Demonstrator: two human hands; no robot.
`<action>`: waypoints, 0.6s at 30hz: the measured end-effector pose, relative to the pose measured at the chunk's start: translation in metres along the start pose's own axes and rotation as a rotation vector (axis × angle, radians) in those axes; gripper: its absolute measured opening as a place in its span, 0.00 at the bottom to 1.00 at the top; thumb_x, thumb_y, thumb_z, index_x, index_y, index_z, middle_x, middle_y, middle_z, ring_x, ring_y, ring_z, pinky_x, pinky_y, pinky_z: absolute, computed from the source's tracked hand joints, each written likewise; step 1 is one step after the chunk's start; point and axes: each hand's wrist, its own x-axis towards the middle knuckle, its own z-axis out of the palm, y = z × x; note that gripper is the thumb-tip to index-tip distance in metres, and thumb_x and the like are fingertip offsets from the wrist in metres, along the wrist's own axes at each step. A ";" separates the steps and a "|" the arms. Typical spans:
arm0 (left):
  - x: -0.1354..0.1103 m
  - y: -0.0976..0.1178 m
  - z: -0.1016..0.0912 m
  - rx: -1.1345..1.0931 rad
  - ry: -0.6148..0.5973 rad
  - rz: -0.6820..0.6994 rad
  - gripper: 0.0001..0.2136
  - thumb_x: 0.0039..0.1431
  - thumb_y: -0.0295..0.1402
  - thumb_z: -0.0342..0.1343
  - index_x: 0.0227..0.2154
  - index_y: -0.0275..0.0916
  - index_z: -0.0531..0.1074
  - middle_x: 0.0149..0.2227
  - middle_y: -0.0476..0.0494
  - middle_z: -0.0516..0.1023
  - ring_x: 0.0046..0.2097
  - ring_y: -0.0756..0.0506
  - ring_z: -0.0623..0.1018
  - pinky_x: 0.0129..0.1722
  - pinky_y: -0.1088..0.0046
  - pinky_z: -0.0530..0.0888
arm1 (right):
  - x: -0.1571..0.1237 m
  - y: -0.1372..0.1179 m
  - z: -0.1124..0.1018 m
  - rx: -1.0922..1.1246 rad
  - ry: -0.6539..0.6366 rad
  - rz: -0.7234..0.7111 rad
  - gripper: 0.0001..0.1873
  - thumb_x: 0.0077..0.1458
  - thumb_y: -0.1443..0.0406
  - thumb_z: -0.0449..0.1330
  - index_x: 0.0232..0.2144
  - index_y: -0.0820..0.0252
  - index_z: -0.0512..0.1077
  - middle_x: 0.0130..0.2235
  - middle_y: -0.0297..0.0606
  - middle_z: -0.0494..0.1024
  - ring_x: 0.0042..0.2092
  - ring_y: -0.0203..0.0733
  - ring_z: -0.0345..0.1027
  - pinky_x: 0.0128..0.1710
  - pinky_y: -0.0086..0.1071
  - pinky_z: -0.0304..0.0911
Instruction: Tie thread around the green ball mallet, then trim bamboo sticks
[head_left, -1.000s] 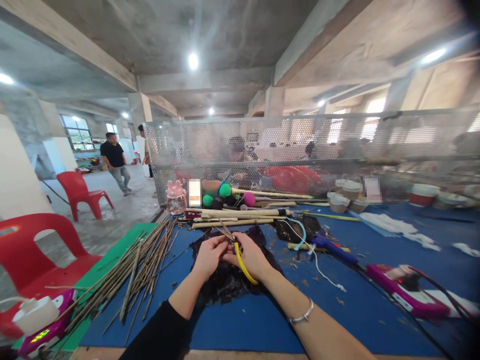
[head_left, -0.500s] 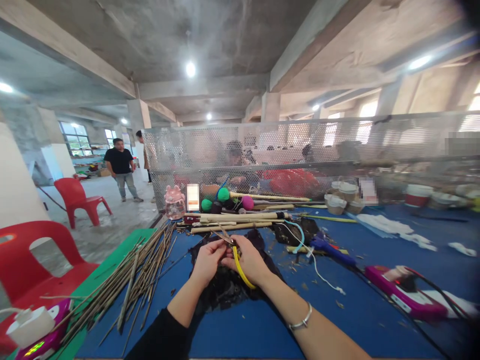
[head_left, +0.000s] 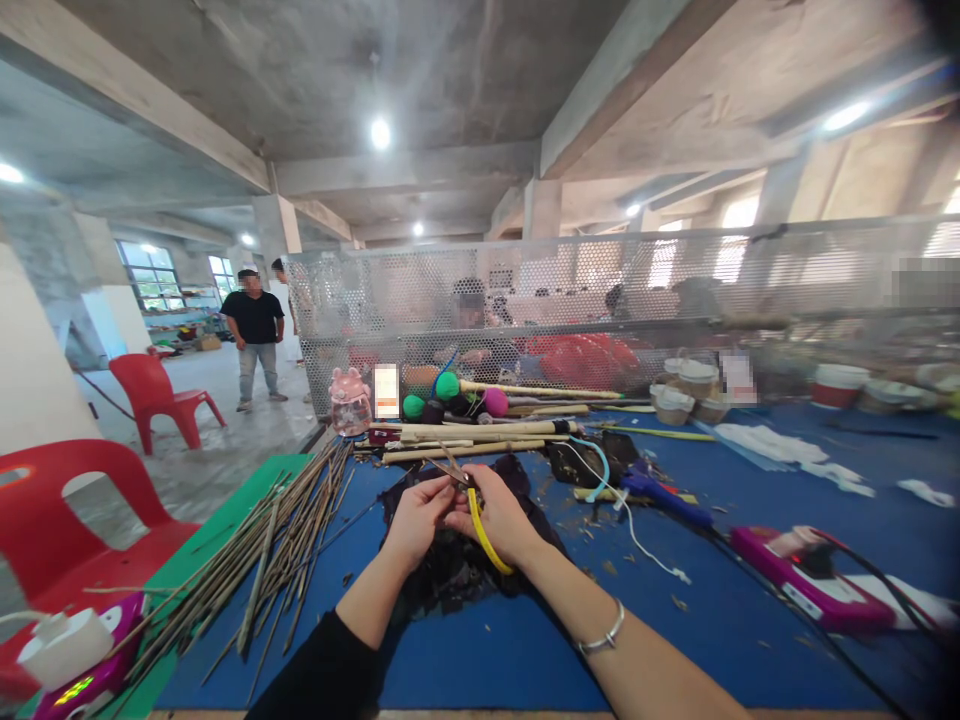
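My right hand [head_left: 501, 518] is closed round a pair of scissors with a yellow handle [head_left: 486, 535]; their metal blades point up and to the left, slightly apart. Close beside it, my left hand [head_left: 417, 515] pinches something too small to make out near the blades. Both hands are over a crumpled black plastic sheet [head_left: 435, 580] on the blue tabletop [head_left: 465, 675]. Left of them lies a bundle of thin brown sticks [head_left: 259, 550].
Behind the hands, pale wooden sticks [head_left: 480, 436] and green and pink yarn balls [head_left: 448, 386] lie near a pink jar [head_left: 350, 405]. A blue glue gun [head_left: 667, 500] and a purple power strip [head_left: 802, 580] are at right. A perforated metal screen [head_left: 420, 290] crosses the back.
Both hands stay in nearly the same place, with the scissors still in the right one. In the background, the standing person in black has shifted slightly right.
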 end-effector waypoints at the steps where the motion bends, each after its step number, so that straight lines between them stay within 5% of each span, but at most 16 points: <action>1: 0.000 0.000 0.000 -0.002 -0.004 -0.001 0.20 0.44 0.40 0.62 0.40 0.34 0.75 0.29 0.41 0.78 0.28 0.50 0.74 0.28 0.77 0.69 | 0.000 0.000 0.000 0.015 -0.001 0.002 0.33 0.41 0.52 0.64 0.45 0.63 0.62 0.41 0.45 0.69 0.43 0.46 0.64 0.45 0.39 0.61; 12: -0.002 0.004 0.001 -0.021 -0.023 -0.006 0.19 0.43 0.39 0.63 0.38 0.35 0.77 0.26 0.45 0.76 0.23 0.54 0.69 0.23 0.81 0.63 | -0.001 -0.001 0.000 0.101 -0.015 0.016 0.29 0.43 0.54 0.63 0.45 0.60 0.63 0.41 0.42 0.69 0.42 0.44 0.65 0.44 0.36 0.62; 18: -0.003 0.008 0.005 0.001 0.026 0.009 0.18 0.40 0.37 0.64 0.35 0.34 0.77 0.25 0.46 0.76 0.23 0.54 0.69 0.23 0.81 0.64 | -0.001 -0.006 -0.008 -0.039 -0.004 0.028 0.26 0.41 0.53 0.64 0.41 0.58 0.66 0.38 0.39 0.71 0.39 0.42 0.66 0.40 0.34 0.62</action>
